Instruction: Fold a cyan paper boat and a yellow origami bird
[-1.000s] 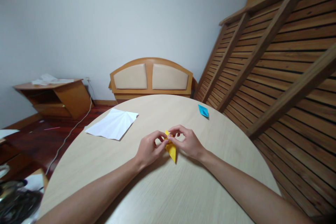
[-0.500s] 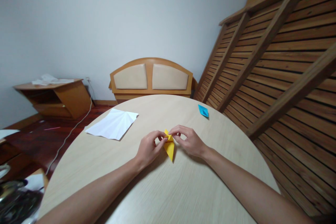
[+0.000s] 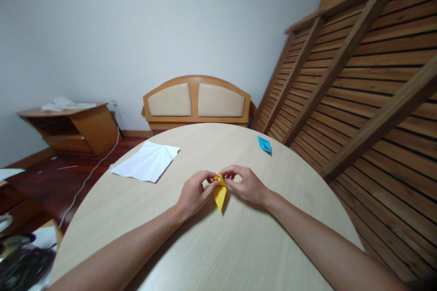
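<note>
A small folded yellow paper (image 3: pixel 220 194) lies at the middle of the round pale wooden table (image 3: pixel 205 245), its point aimed toward me. My left hand (image 3: pixel 193 193) pinches its upper left part with thumb and forefinger. My right hand (image 3: pixel 246 184) pinches its upper right part the same way. The fingertips of both hands meet over the top of the paper and hide its upper end.
A creased white sheet (image 3: pixel 146 161) lies on the table's left far side. A small blue folded paper (image 3: pixel 264 144) sits near the far right edge. Behind the table stands a wooden headboard (image 3: pixel 197 101); slatted wooden frames (image 3: pixel 358 82) lean at the right. A low cabinet (image 3: pixel 73 126) stands at the left.
The yellow paper's lower point has swung slightly left, and both hands have shifted a little with it. The fingers stay pinched on its top.
</note>
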Tool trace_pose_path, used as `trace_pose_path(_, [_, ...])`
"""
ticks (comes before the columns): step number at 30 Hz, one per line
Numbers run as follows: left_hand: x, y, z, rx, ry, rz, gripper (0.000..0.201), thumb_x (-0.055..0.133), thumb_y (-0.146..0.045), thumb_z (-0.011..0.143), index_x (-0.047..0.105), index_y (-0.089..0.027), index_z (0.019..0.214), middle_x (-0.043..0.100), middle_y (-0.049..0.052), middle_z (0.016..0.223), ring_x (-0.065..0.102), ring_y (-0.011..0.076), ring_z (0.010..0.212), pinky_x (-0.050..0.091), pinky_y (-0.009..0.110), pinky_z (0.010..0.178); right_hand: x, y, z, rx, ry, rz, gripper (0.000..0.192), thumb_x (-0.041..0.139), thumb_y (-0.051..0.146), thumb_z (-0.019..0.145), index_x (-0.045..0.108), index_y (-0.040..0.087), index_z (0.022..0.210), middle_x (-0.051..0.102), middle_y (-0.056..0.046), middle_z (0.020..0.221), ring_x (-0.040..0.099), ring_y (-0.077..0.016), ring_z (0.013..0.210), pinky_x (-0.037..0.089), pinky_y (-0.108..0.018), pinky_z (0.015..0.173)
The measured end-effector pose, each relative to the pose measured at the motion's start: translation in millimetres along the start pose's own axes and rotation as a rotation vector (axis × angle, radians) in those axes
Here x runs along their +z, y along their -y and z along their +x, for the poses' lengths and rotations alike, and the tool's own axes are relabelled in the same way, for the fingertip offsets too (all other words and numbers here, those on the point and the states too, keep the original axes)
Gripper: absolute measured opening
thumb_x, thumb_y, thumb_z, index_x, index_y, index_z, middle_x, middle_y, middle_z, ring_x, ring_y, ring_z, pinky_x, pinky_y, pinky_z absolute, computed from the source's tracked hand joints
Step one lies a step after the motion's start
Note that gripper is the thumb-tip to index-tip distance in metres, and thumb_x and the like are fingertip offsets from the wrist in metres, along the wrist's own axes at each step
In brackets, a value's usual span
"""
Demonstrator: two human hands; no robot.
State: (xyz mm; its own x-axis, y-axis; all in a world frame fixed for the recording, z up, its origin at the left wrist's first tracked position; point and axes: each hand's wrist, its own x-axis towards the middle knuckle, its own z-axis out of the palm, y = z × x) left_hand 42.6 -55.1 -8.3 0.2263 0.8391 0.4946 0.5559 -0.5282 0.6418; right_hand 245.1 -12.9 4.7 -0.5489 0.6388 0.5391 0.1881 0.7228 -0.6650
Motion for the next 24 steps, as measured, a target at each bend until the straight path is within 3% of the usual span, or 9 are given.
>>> trace_pose_path(6, [0.2, 0.3, 0.4, 0.02, 0.022, 0.03, 0.013, 0.059, -0.028, 0.091, 0.067, -0.019, 0.09, 0.068, 0.005, 0.085, 0.06, 0.0169, 0.078, 0.047, 0.026, 0.065, -1.7, 2.5, 1.3, -0.098, 0.028, -0.01, 0.028, 0.059, 0.01, 0.087, 0.067, 0.023, 0.111, 0.07, -0.004, 0.101, 0.064, -0.0161, 0.089, 0.052, -0.031, 0.079])
trace_pose_path(11, [0.5, 0.5, 0.4, 0.042, 0.036, 0.043, 0.013, 0.058, -0.028, 0.092, 0.067, -0.019, 0.088, 0.067, 0.004, 0.082, 0.059, 0.0174, 0.078, 0.047, 0.026, 0.065, -4.1, 7.5, 2.6, -0.159, 0.09, -0.04, 0.021, 0.059, 0.012, 0.09, 0.067, 0.025, 0.105, 0.067, -0.004, 0.097, 0.062, -0.0167, 0.088, 0.051, -0.03, 0.074])
trace_pose_path(24, [1.0, -0.3, 0.6, 0.016, 0.038, 0.033, 0.018, 0.056, -0.031, 0.093, 0.066, -0.018, 0.086, 0.066, 0.005, 0.082, 0.057, 0.0163, 0.075, 0.046, 0.026, 0.064, -8.5, 3.4, 2.4, -0.198, 0.052, -0.323, 0.009, 0.059, 0.013, 0.087, 0.062, 0.022, 0.088, 0.067, -0.003, 0.087, 0.063, -0.0184, 0.082, 0.05, -0.032, 0.077])
